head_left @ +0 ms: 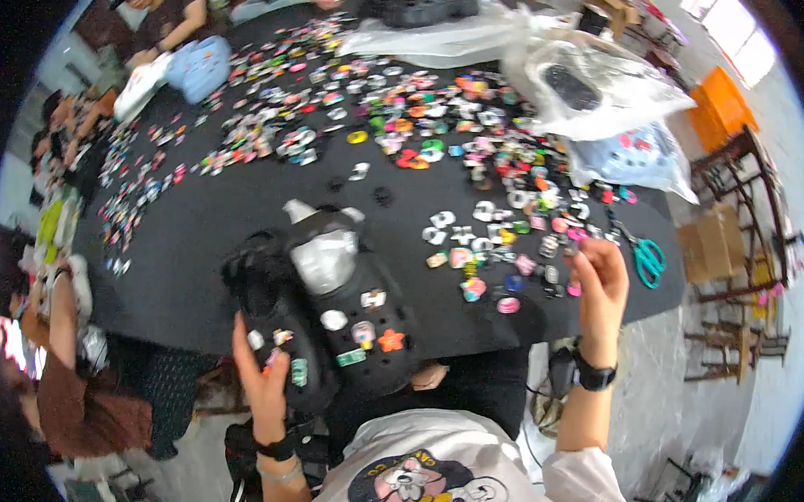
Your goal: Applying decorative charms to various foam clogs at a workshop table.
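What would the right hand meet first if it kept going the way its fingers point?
Probably the loose charms on the black table just past the right hand; the scissors lie off to its right. Depth is unclear.

We are in a small workshop where shoe charms are sorted and fitted by hand. A long table [196, 233] under a black cloth fills the room, and hundreds of small colourful charms [399, 116] lie strewn across its far half. Near its front edge rest black clogs [328, 311] already studded with charms. At the table's right end sit teal scissors [646, 257] and clear plastic bags [598, 80] of stock. Other people [166, 12] work along its left and far sides. Beyond its right end stand wooden chairs [737, 176] on a bare floor.
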### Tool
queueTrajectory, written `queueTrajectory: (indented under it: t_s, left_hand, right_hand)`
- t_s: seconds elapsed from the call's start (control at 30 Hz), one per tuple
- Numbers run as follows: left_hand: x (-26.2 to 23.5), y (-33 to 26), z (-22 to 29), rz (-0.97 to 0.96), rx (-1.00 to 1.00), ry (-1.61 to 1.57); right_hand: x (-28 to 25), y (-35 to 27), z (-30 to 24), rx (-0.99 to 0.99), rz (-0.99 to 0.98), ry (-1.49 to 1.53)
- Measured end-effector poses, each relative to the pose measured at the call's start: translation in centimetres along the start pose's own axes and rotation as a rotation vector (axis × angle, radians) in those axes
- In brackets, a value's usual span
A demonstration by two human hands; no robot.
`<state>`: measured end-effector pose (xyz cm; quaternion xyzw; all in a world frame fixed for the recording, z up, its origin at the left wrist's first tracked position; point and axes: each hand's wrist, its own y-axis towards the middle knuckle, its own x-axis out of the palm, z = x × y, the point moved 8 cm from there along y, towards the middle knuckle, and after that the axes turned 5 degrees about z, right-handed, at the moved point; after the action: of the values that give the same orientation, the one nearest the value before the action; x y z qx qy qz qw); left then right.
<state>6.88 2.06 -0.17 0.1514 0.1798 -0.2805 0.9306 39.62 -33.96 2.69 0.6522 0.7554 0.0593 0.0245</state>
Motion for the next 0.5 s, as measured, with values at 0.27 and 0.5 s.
queueTrajectory:
  t_s: [0.27,0.5]
  left_hand:
    - [0.5,0.1,0.2,-0.017,0.026,-0.105]
    - [0.1,0.3,0.4,0.013,0.02,-0.09]
  right_hand:
    - [6.4,-6.3,2.3,0.208,-0.209,0.059]
    - [11.5,-9.3,2.7,0.241,-0.39,0.121]
